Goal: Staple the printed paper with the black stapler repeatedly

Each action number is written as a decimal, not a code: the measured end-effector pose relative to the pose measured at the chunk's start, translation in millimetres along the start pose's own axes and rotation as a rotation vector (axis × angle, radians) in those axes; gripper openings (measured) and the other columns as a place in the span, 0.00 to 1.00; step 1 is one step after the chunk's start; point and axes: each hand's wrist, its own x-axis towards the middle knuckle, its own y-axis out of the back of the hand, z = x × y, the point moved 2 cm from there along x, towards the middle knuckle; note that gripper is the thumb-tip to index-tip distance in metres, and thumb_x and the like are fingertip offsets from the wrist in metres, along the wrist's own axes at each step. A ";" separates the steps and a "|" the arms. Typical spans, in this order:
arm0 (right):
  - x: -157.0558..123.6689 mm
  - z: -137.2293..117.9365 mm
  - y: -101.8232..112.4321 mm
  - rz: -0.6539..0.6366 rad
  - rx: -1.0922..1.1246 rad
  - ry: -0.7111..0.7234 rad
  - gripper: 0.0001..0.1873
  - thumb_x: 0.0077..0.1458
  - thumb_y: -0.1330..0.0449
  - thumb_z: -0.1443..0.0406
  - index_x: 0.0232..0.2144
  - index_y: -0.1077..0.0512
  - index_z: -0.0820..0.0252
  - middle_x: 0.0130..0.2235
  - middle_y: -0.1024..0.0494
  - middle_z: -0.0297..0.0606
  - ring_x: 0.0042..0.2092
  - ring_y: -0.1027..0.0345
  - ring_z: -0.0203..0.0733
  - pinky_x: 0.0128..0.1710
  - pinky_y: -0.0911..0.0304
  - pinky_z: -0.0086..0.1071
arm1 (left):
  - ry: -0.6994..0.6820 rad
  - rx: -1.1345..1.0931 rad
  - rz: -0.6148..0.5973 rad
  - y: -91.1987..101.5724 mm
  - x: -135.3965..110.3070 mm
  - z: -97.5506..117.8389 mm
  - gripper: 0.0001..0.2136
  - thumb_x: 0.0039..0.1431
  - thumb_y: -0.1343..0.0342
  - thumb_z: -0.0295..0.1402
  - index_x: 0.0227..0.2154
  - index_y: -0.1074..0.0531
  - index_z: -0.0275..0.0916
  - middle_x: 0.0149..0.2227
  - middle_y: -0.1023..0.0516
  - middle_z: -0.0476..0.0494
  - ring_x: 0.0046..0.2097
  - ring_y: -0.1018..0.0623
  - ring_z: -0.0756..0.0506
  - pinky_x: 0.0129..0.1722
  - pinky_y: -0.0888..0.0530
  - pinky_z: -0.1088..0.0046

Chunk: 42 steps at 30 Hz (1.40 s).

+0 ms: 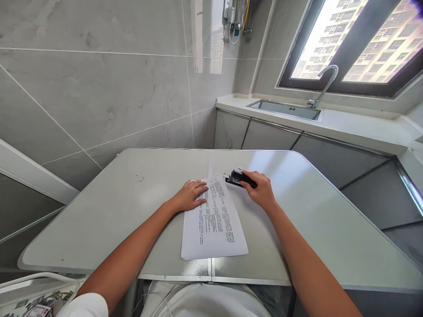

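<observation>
A printed sheet of paper (216, 229) lies on the white table, its lines of text running lengthwise away from me. My left hand (191, 195) rests flat on the sheet's left edge with the fingers stretched out. In my right hand (261, 188) is a black stapler (239, 177), gripped around its rear part. The stapler's front end points left, close to the paper's far right corner; whether it touches the paper I cannot tell. Part of the stapler's rear is hidden by my fingers.
The table (158, 169) has a seam down its middle and small dark marks on its left half. Behind it on the right is a counter with a sink (287, 110) and a faucet (327, 86) below a window. A tiled wall (115, 88) stands at the far left.
</observation>
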 end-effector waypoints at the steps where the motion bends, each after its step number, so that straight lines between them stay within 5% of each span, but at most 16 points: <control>1: -0.2 -2.5 0.6 0.053 -0.026 -0.002 0.14 0.60 0.38 0.60 0.48 0.23 0.53 0.41 0.17 0.40 0.41 0.26 0.50 0.46 0.34 0.46 | -0.004 -0.001 0.003 1.5 -0.9 0.4 0.24 0.67 0.46 0.48 0.62 0.31 0.46 0.67 0.34 0.39 0.68 0.35 0.34 0.70 0.47 0.43; 7: -3.8 -7.0 0.4 0.199 0.092 -0.135 0.14 0.59 0.37 0.59 0.46 0.22 0.54 0.38 0.19 0.39 0.38 0.27 0.48 0.42 0.31 0.42 | -0.020 -0.014 0.052 8.5 -2.5 3.6 0.21 0.64 0.42 0.42 0.58 0.27 0.45 0.63 0.29 0.38 0.66 0.32 0.34 0.68 0.43 0.43; 14: -15.9 -33.5 -28.7 -0.170 0.326 -0.063 0.14 0.59 0.36 0.58 0.47 0.21 0.53 0.36 0.19 0.37 0.36 0.27 0.44 0.39 0.32 0.39 | 0.052 -0.515 0.276 18.5 4.0 11.8 0.16 0.67 0.44 0.44 0.51 0.22 0.43 0.53 0.19 0.40 0.55 0.22 0.40 0.61 0.29 0.55; 19: -23.2 -44.9 -43.8 -0.303 0.389 -0.031 0.15 0.58 0.34 0.57 0.47 0.20 0.52 0.37 0.18 0.39 0.36 0.27 0.44 0.41 0.32 0.40 | 0.038 -0.785 0.183 20.6 2.5 15.5 0.13 0.63 0.38 0.43 0.41 0.17 0.40 0.42 0.15 0.41 0.46 0.17 0.40 0.52 0.23 0.59; 25: -23.8 -44.5 -42.1 -0.307 0.495 -0.070 0.17 0.58 0.34 0.55 0.47 0.20 0.53 0.38 0.18 0.39 0.36 0.27 0.44 0.40 0.32 0.39 | -0.003 -0.809 0.177 17.6 4.7 12.6 0.11 0.61 0.36 0.40 0.43 0.19 0.41 0.43 0.16 0.42 0.47 0.19 0.41 0.53 0.25 0.60; 31: -28.4 -55.3 -49.0 -0.363 0.591 0.018 0.15 0.59 0.34 0.56 0.47 0.20 0.51 0.39 0.17 0.38 0.39 0.26 0.45 0.42 0.33 0.39 | -0.089 -0.689 0.015 13.6 4.0 14.2 0.15 0.64 0.40 0.40 0.52 0.27 0.45 0.50 0.21 0.43 0.48 0.22 0.43 0.54 0.27 0.60; 42: -33.5 -68.4 -56.5 -0.312 0.570 -0.048 0.15 0.57 0.33 0.56 0.46 0.21 0.50 0.36 0.20 0.36 0.35 0.28 0.42 0.37 0.33 0.37 | -0.143 -0.536 0.061 13.6 2.1 15.2 0.17 0.69 0.48 0.49 0.51 0.28 0.44 0.49 0.24 0.40 0.48 0.24 0.41 0.55 0.29 0.60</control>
